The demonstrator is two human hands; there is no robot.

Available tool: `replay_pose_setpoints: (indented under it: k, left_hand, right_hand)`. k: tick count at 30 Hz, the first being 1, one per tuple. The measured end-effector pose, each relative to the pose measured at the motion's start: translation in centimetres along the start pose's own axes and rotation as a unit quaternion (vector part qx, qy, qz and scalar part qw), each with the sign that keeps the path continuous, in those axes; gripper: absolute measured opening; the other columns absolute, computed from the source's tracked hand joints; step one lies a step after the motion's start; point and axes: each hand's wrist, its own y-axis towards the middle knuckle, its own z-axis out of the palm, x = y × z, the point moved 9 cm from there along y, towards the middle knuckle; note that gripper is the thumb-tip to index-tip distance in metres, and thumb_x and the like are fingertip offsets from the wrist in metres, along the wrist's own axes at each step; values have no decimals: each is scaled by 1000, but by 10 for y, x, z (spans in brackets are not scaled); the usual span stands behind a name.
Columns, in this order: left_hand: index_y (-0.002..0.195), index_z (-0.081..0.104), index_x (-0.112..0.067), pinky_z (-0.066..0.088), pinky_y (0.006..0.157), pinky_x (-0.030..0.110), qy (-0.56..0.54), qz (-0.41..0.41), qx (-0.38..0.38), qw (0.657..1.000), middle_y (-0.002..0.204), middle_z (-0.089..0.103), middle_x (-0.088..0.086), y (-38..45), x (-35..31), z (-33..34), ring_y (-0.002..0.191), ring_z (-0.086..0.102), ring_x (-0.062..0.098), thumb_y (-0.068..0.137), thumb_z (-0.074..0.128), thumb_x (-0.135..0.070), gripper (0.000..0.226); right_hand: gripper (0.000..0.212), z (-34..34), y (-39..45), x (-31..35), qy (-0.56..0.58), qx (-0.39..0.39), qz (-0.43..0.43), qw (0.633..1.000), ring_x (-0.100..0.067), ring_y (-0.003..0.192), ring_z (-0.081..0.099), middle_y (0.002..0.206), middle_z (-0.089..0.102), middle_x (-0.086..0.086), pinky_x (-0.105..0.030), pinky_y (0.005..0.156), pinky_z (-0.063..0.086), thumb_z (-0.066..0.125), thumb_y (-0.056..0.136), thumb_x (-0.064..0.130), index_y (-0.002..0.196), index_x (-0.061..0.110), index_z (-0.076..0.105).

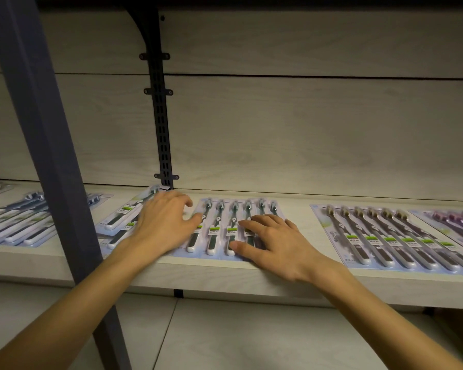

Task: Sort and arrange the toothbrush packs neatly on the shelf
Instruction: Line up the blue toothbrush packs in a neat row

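A row of dark green toothbrush packs (219, 225) lies flat in the middle of the pale wooden shelf (225, 279). My right hand (275, 244) rests flat on the right end of this row, fingers spread. My left hand (163, 222) lies over the row's left end, fingers bent, thumb touching a pack. Left of it, two green packs (126, 214) lie askew, one across the other. A neat row of brown-bristled packs (390, 236) lies to the right, and purple packs (455, 222) lie at the far right edge.
A dark metal upright (48, 145) crosses the view at the left, in front of the shelf. Blue-grey packs (19, 222) lie behind it. A slotted black bracket (161, 116) runs down the back wall. Tiled floor (225, 337) shows below the shelf.
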Motion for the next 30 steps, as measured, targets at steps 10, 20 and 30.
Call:
replay_pose_setpoints:
  k: [10,20,30]
  left_hand:
    - [148,39,-22,34,103,55,145,-130,155,968,152,36,11,-1,59,23,134,38,35,95,33,-69,71]
    - [124,63,-27,44,78,32,-3,-33,50,998,125,66,-3,-2,21,-1,113,60,23,91,59,-31,33]
    - [101,68,-36,40,68,27,-74,-33,46,996,94,64,-20,-1,24,1,94,64,9,87,68,-36,14]
  right_hand:
    - [84,-1,1,1,1,-6,0,1000,-12,140,32,150,42,10,-44,117,24,21,80,85,148,38,41]
    - [77,-2,-1,2,-4,-7,-1,1000,-13,139,33,150,43,10,-42,115,25,28,87,81,147,36,42]
    - [86,-1,0,1,-1,-9,-1,1000,-13,139,34,150,44,10,-42,115,27,20,80,86,147,37,43]
